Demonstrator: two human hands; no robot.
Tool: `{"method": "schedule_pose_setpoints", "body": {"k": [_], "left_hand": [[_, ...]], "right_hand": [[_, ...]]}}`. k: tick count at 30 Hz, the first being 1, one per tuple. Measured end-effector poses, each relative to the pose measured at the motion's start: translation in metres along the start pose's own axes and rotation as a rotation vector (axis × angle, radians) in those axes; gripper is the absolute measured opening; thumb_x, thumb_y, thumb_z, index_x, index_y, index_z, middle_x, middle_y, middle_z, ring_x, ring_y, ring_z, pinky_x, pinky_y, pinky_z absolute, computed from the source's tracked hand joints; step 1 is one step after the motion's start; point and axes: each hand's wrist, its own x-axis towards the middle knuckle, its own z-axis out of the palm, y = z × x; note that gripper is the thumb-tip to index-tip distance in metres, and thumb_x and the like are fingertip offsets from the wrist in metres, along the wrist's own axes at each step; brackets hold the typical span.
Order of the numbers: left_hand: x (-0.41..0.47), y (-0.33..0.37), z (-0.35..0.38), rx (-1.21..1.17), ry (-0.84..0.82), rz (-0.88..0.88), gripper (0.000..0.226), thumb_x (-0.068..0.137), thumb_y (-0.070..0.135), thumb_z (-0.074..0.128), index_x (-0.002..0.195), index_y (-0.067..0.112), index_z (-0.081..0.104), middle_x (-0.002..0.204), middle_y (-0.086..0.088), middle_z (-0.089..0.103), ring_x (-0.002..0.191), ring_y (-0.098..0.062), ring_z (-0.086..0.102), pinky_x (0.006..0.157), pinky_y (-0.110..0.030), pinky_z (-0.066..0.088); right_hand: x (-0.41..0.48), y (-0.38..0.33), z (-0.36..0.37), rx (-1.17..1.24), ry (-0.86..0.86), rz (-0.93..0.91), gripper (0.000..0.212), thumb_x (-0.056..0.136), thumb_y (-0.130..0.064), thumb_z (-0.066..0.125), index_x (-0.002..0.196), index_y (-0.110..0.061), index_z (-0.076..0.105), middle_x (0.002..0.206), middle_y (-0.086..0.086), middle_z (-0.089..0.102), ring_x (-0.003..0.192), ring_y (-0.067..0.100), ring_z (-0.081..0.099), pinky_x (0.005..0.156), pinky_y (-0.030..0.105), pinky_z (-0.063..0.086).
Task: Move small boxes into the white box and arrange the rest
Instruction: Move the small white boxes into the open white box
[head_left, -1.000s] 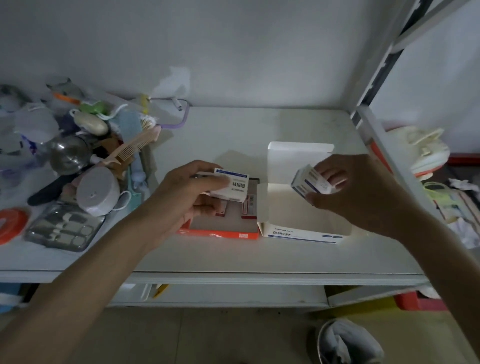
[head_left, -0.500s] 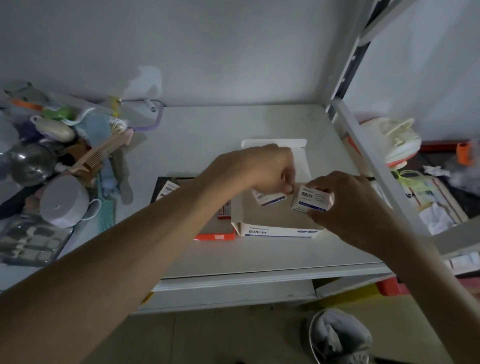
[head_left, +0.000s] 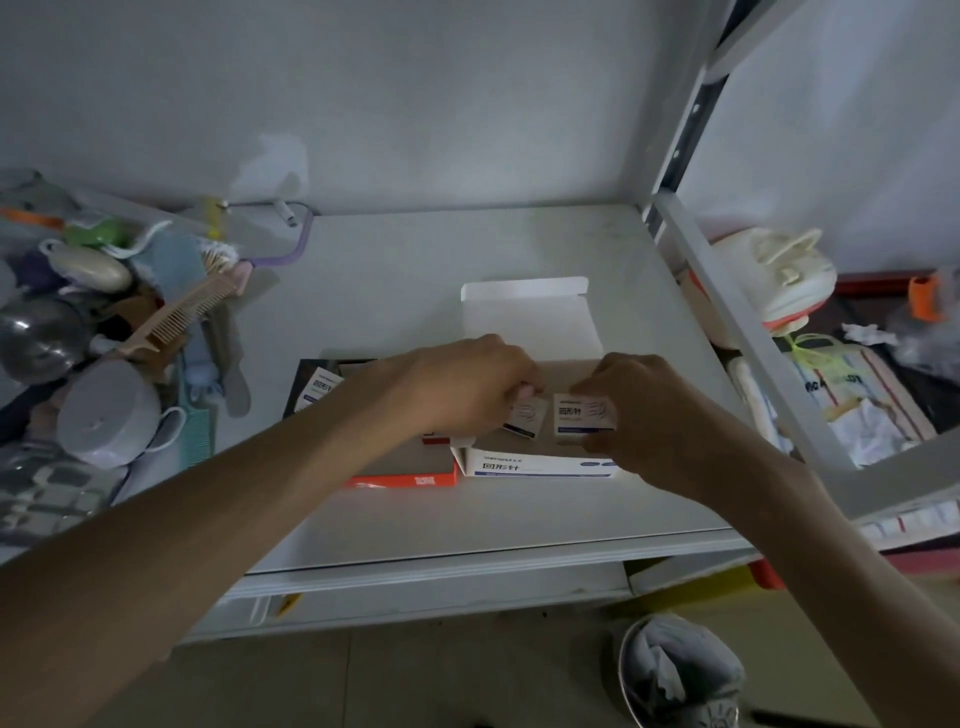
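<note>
Small boxes in view: three, all white card with blue print and a blue stripe, rectangular and flat-faced.
Left hand (head_left: 467, 384): fingers curled closed around one small box (head_left: 523, 417), holding it tilted over the inside of the white box.
Right hand (head_left: 649, 415): fingertips pinched on a second small box (head_left: 582, 413), held face up just beside the first, also over the white box.
Third small box (head_left: 317, 389): lies in the orange-edged tray, partly hidden by the left forearm.
White box (head_left: 540, 464): one, thin cardboard, open, lid flap (head_left: 530, 317) standing up at the back; brown inner floor shows between the hands; blue print on its front wall. What else lies inside is hidden by the hands.
Orange-edged tray (head_left: 405, 479): one, shallow and flat, touching the white box's left side.
Shelf (head_left: 467, 249): smooth pale metal; it carries both containers.
Left clutter: one tan plastic comb (head_left: 176, 317), one round grey lidded tub (head_left: 109, 410), one shiny metal ladle bowl (head_left: 36, 338).
Floor below: one round bin (head_left: 680, 675) with crumpled grey cloth inside.
</note>
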Motion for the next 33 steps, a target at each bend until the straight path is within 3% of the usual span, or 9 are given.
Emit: {"method": "schedule_pose_setpoints", "body": {"k": [3,7,9,11,15,21,26,29,33], "left_hand": [[-0.011,-0.002,-0.007,-0.027,-0.091,-0.029,0.026,0.092,0.033,0.053,0.117,0.032,0.060,0.105,0.000,0.070,0.093,-0.022,0.064,0.078,-0.039,0.052],[-0.019,-0.003,-0.002,-0.015,-0.156,-0.014,0.085,0.051,0.061,0.081,0.124,0.047,0.041,0.112,0.014,0.065,0.098,-0.012,0.060,0.081,-0.031,0.051],[-0.020,-0.007,0.010,0.100,-0.132,-0.034,0.086,0.043,0.059,0.083,0.119,0.041,0.047,0.118,0.011,0.062,0.106,-0.014,0.057,0.084,-0.035,0.052],[-0.022,-0.008,0.018,0.209,-0.104,-0.016,0.063,0.055,0.055,0.078,0.109,0.030,0.056,0.116,0.005,0.062,0.112,-0.019,0.054,0.088,-0.040,0.050],[-0.024,-0.008,0.025,0.221,-0.073,0.039,0.043,0.072,0.049,0.068,0.103,0.020,0.060,0.104,0.004,0.065,0.107,-0.021,0.054,0.094,-0.040,0.044],[-0.022,-0.003,0.029,0.348,-0.050,0.055,0.040,0.084,0.047,0.060,0.103,0.012,0.063,0.109,-0.001,0.065,0.117,-0.022,0.050,0.098,-0.025,0.023],[-0.042,0.005,0.035,0.318,0.136,0.144,0.070,0.083,0.063,0.050,0.133,0.015,0.048,0.136,0.000,0.057,0.134,-0.017,0.039,0.116,-0.038,-0.002],[-0.065,0.007,0.025,0.119,0.401,0.094,0.043,0.097,0.042,0.036,0.129,0.018,0.052,0.125,0.000,0.064,0.121,-0.016,0.051,0.115,-0.042,0.013],[-0.093,-0.029,0.011,-0.002,0.639,-0.141,0.032,0.080,0.008,0.056,0.110,0.018,0.061,0.109,-0.001,0.068,0.107,-0.016,0.051,0.099,-0.030,0.021]], "right_hand": [[0.004,-0.004,0.002,0.064,-0.018,-0.058,0.052,0.074,-0.005,0.070,0.117,-0.033,0.059,0.099,-0.004,0.067,0.083,0.020,0.067,0.065,0.030,0.060],[0.008,-0.011,0.004,0.114,-0.038,-0.133,0.080,0.072,0.005,0.062,0.094,-0.070,0.046,0.083,-0.016,0.062,0.075,0.018,0.067,0.059,0.032,0.058],[0.012,-0.006,0.008,0.142,-0.045,-0.121,0.080,0.071,0.007,0.062,0.091,-0.069,0.046,0.091,-0.008,0.065,0.080,0.020,0.067,0.060,0.034,0.059],[0.014,-0.003,0.008,0.179,-0.073,-0.118,0.076,0.073,0.008,0.064,0.097,-0.063,0.054,0.099,-0.005,0.065,0.087,0.019,0.067,0.066,0.032,0.060],[0.019,0.003,0.014,0.138,-0.164,-0.062,0.045,0.071,0.011,0.066,0.106,-0.018,0.070,0.115,0.002,0.061,0.098,0.022,0.064,0.075,0.031,0.059],[0.025,0.005,0.013,0.127,-0.238,-0.017,0.040,0.074,0.012,0.056,0.096,-0.016,0.075,0.108,0.007,0.066,0.091,0.025,0.065,0.075,0.038,0.059],[0.030,-0.007,0.013,0.001,-0.085,0.014,0.028,0.078,-0.004,0.056,0.088,-0.026,0.070,0.104,0.004,0.066,0.080,0.026,0.067,0.067,0.040,0.059],[0.038,-0.034,0.002,0.039,0.109,-0.023,0.034,0.076,0.000,0.050,0.084,-0.024,0.072,0.097,0.002,0.070,0.083,0.025,0.066,0.070,0.042,0.058],[0.053,-0.071,-0.006,0.208,0.185,-0.128,0.034,0.075,0.005,0.050,0.084,-0.016,0.074,0.089,0.004,0.074,0.082,0.020,0.066,0.074,0.030,0.052]]}}
